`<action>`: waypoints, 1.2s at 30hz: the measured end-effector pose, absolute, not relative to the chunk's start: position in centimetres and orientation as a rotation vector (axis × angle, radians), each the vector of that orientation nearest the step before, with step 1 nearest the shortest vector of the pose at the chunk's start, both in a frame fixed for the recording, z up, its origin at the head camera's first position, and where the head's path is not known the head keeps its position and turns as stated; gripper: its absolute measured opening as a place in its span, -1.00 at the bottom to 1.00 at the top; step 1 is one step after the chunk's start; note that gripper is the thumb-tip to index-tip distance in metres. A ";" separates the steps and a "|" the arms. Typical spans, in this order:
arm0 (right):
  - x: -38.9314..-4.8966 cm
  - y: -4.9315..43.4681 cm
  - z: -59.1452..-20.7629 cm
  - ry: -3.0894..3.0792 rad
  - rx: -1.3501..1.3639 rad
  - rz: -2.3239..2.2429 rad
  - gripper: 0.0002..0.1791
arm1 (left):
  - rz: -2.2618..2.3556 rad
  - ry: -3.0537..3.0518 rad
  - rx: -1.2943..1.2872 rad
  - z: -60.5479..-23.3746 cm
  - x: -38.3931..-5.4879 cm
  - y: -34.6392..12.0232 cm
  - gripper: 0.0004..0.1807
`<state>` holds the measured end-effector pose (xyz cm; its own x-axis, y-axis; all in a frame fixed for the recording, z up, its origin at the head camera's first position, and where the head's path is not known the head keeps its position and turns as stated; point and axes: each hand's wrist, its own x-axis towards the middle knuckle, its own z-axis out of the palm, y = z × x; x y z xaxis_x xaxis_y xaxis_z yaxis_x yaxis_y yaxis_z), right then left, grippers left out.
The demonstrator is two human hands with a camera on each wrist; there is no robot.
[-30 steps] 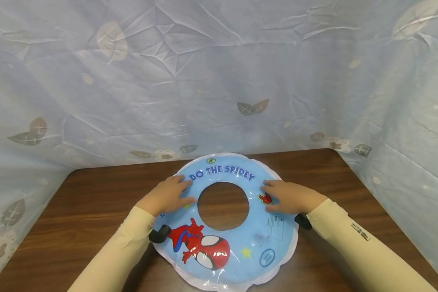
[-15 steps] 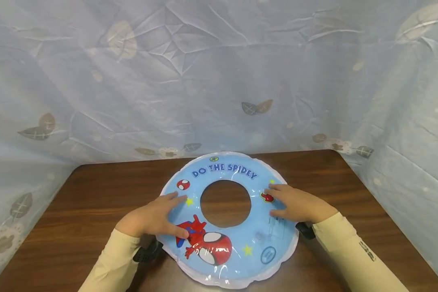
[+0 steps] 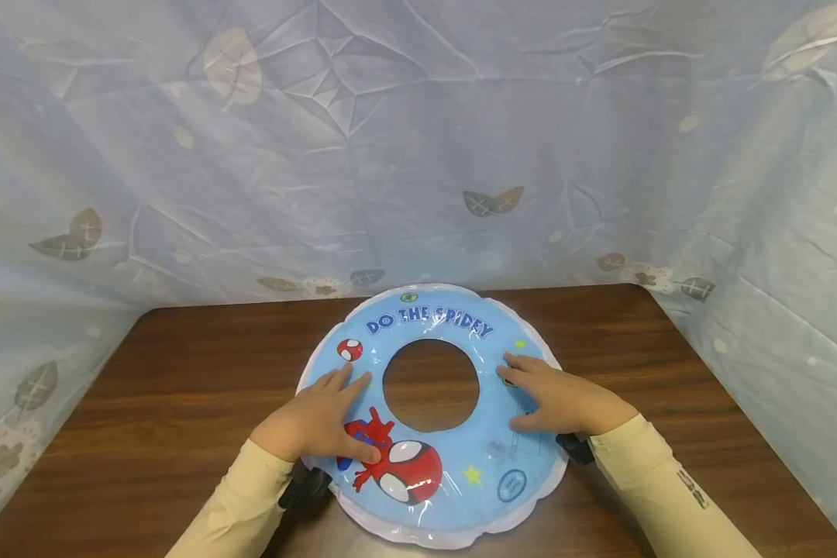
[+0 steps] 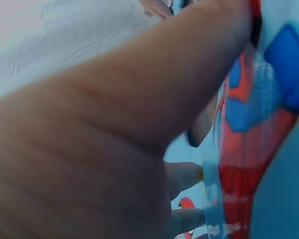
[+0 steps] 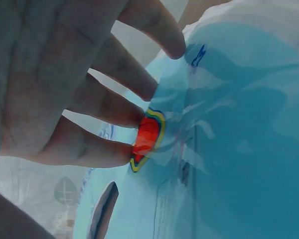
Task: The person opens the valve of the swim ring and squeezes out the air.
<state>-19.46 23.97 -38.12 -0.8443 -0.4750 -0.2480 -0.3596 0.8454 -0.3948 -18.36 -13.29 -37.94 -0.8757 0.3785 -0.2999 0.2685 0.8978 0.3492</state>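
Observation:
A light blue inflated swim ring (image 3: 453, 504) lies flat on the table, with "DO THE SPIDEY" lettering across its far side and a red-and-blue cartoon figure at the near left. On its left side rests my left hand (image 3: 314, 422), fingers spread, thumb over the figure. My right hand (image 3: 561, 395) lies on the ring's right side, fingers apart. In the right wrist view the fingertips of the right hand (image 5: 74, 89) touch the ring (image 5: 244, 129) by a small red print. The left wrist view has the left hand (image 4: 104, 124) against the ring's printed surface.
The dark wood table (image 3: 181, 387) carries the ring near its middle. A pale blue sheet with leaf prints (image 3: 404, 155) hangs behind the table and along both sides. Black wrist cameras sit under both wrists.
My left hand lifts off its earlier spot, shifts nearer along the ring and comes down over the cartoon figure. The right hand moves slightly nearer and covers the small red print.

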 end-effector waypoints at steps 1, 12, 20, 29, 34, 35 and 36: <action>-19.5 23.9 -38.2 2.677 -0.602 -0.474 -0.08 | 0.421 2.699 0.475 -38.0 -18.4 -13.2 0.25; -19.7 23.8 -38.1 2.640 -0.588 -0.447 -0.09 | 0.371 2.702 0.441 -37.5 -18.1 -12.9 0.22; -19.5 24.2 -37.8 2.625 -0.551 -0.474 -0.10 | 0.449 2.677 0.420 -36.8 -18.4 -13.7 0.14; -19.3 24.5 -37.7 2.618 -0.547 -0.496 -0.10 | 0.473 2.688 0.430 -37.0 -18.6 -13.7 0.08; -19.4 24.5 -37.9 2.630 -0.572 -0.494 -0.11 | 0.431 2.743 0.436 -36.7 -18.8 -13.9 0.05; -19.4 24.5 -38.0 2.633 -0.578 -0.491 -0.11 | 0.429 2.740 0.426 -36.7 -18.7 -13.9 0.06; -19.4 24.4 -38.1 2.636 -0.584 -0.488 -0.11 | 0.431 2.732 0.413 -36.7 -18.7 -13.9 0.07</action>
<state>-19.41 24.44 -38.06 -0.8349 -0.4618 -0.2994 -0.3240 0.8521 -0.4109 -18.70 -13.89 -36.70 -0.8986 0.3322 -0.2866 0.2280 0.9116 0.3420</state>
